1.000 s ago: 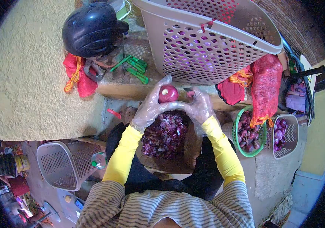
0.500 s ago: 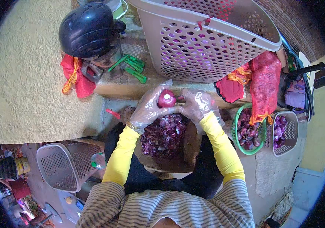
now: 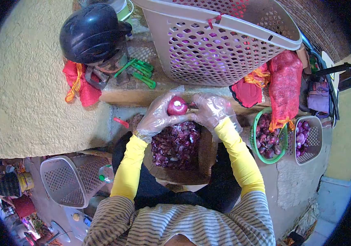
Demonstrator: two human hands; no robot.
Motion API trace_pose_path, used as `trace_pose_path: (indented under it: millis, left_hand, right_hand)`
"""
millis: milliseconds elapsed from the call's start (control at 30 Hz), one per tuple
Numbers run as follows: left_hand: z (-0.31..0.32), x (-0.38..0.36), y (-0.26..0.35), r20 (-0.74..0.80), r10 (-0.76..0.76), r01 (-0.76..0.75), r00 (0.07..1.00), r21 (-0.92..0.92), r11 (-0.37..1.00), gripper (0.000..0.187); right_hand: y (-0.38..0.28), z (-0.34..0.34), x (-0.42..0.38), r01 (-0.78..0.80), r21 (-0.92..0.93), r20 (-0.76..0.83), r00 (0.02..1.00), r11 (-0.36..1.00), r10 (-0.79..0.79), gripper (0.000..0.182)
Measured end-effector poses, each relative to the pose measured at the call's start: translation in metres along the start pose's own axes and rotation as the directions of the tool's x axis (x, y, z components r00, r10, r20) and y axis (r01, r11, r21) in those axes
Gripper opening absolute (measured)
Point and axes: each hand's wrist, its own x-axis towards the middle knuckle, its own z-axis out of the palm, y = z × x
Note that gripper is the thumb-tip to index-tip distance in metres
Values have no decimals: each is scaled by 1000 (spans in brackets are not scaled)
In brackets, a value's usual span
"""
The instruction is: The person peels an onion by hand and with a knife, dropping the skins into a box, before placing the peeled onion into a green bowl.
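Note:
A red onion [image 3: 177, 105] with a pale cut end sits in my left hand [image 3: 157, 117], which wears a clear plastic glove. Against the onion's right side, my gloved right hand [image 3: 213, 110] is closed round something small and dark, mostly hidden by the fingers. Both thumbs point toward each other below the onion. Under my hands, a cardboard box [image 3: 206, 158] between my legs holds a heap of purple onion skins [image 3: 175, 147].
A large perforated basket [image 3: 220, 45] stands ahead, beside a red mesh sack [image 3: 285, 88]. Green-handled tools [image 3: 142, 74] lie near a black helmet [image 3: 91, 35]. At right are a green basket [image 3: 267, 158] and a grey basket [image 3: 315, 141] with onions; another basket [image 3: 62, 180] stands left.
Both hands and the onion have shifted slightly left in view. The right hand has turned a little against the onion, and a small dark piece shows between them.

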Motion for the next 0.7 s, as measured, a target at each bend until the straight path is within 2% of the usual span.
trace_pose_path:
  millis: [133,333,433,500,533,700]
  left_hand:
    - [-3,0,-5,22,23,-24,1000,25,999,84]
    - [-3,1,-6,35,-6,7,999,-28,1000,81]
    - [-3,2,-8,38,25,-23,999,-43,999,81]
    - [-3,3,-7,47,10,-2,999,-159,987,80]
    - [-4,3,-6,50,10,-2,999,-157,988,80]
    - [-2,4,-1,43,25,-9,999,-330,944,76]
  right_hand:
    - [7,8,1,5,-41,40,999,999,-3,58]
    - [9,11,1,19,8,11,1000,1000,-19,59]
    - [12,15,2,-1,19,39,999,1000,0,58]
    - [12,15,2,20,65,-11,1000,998,-19,56]
    - [13,17,2,18,66,-12,1000,998,-17,56]
    - [12,15,5,-25,58,34,999,998,23,59]
